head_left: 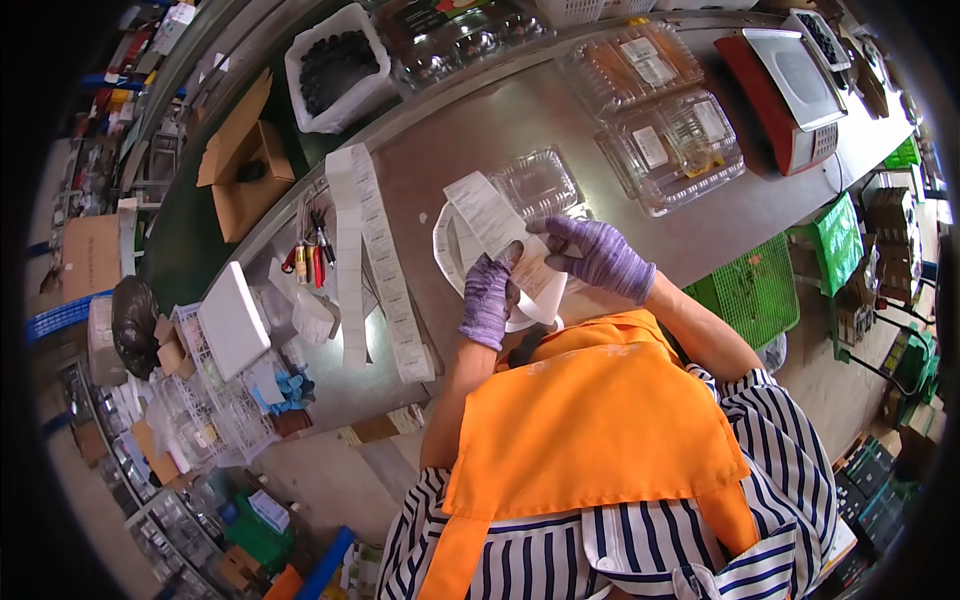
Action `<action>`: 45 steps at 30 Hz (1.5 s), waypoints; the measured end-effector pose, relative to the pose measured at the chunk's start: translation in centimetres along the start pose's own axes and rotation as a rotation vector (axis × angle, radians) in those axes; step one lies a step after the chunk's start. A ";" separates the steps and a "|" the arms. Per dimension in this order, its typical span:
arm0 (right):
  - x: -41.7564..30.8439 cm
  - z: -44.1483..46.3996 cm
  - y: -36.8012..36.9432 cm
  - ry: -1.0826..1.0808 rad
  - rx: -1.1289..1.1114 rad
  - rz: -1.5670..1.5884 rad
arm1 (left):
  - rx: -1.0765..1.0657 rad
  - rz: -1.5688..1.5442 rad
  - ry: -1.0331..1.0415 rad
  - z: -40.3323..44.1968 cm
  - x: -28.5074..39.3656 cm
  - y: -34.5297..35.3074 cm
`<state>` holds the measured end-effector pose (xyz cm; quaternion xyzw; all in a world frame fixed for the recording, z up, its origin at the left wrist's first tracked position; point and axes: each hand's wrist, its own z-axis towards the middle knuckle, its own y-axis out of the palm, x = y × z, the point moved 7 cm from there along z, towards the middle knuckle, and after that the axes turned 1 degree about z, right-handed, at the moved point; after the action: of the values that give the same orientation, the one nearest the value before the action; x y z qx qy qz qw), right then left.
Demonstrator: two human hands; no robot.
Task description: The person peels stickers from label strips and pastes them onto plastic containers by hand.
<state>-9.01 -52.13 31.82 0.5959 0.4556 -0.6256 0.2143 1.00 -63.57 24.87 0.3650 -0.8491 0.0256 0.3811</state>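
Note:
Both my hands wear purple knitted gloves. My left hand is closed around the lower part of a strip of white printed labels, its thumb on top. From that hand the strip's upper end points away from me, and more of it loops to the left and hangs below. My right hand is at the strip's right edge, fingers bent and fingertips against the paper; whether a label is between them is hard to see. Just beyond the strip, a clear plastic clamshell box lies on the metal table.
Long label strips lie to the left, beside several hand tools. Filled clamshells and a red-and-grey scale stand at the right back. A white tub of dark items and an open carton are at the left back.

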 end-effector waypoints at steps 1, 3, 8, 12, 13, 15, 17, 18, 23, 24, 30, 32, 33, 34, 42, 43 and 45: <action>-0.2 0.2 0.0 -0.098 0.026 -0.059 | -0.005 -0.029 -0.008 0.3 -0.4 -0.3; -1.0 0.4 -0.1 -0.298 0.079 -0.179 | -0.018 -0.088 -0.020 0.8 -0.7 -0.5; -0.5 1.1 -1.6 -0.253 0.160 0.206 | 0.233 -0.170 -0.002 1.3 0.0 -2.7; 4.8 5.4 -5.0 0.080 0.332 0.103 | 0.361 -0.098 0.060 1.9 0.6 -6.5; 6.1 6.4 -5.2 0.155 0.348 0.083 | 0.389 -0.083 0.065 1.7 1.0 -6.6; 7.0 8.0 -5.2 0.188 0.321 -0.112 | 0.327 -0.053 0.104 1.7 1.8 -6.4; 6.9 8.6 -4.6 0.181 0.303 -0.377 | 0.302 -0.034 0.118 1.3 2.3 -6.3; 6.3 8.8 -4.2 0.154 0.304 -0.547 | 0.302 -0.028 0.115 1.1 2.9 -6.0; 4.4 8.6 -3.3 -0.118 0.355 -0.465 | 0.188 -0.143 0.117 0.4 5.0 -4.9; 4.9 8.3 -2.2 -0.070 0.241 -0.039 | 0.191 -0.161 0.108 0.2 5.4 -4.7; 3.1 6.6 3.1 0.209 -0.254 0.357 | 0.051 -0.186 0.126 2.4 6.4 -6.3; 3.9 7.1 2.4 0.231 -0.173 0.491 | 0.005 -0.139 0.265 1.8 8.1 -7.3; 3.7 7.3 1.6 0.232 -0.130 0.493 | 0.134 0.084 0.425 1.0 8.6 -8.6; 3.3 7.5 1.3 0.228 -0.150 0.502 | 0.222 0.298 0.491 1.0 8.5 -9.7; 2.3 9.4 0.0 0.386 -0.040 0.701 | 0.244 1.387 1.006 -0.4 8.5 -4.1; 2.1 9.5 -0.1 0.416 -0.020 0.754 | 0.231 1.398 1.006 0.2 8.4 -4.0; 2.3 10.2 -1.1 0.336 0.009 0.900 | 0.386 1.178 0.776 2.9 8.3 -6.4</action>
<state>-15.97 -59.41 28.68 0.8278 0.1780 -0.3677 0.3845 -0.44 -74.17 26.83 -0.1267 -0.6886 0.5032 0.5065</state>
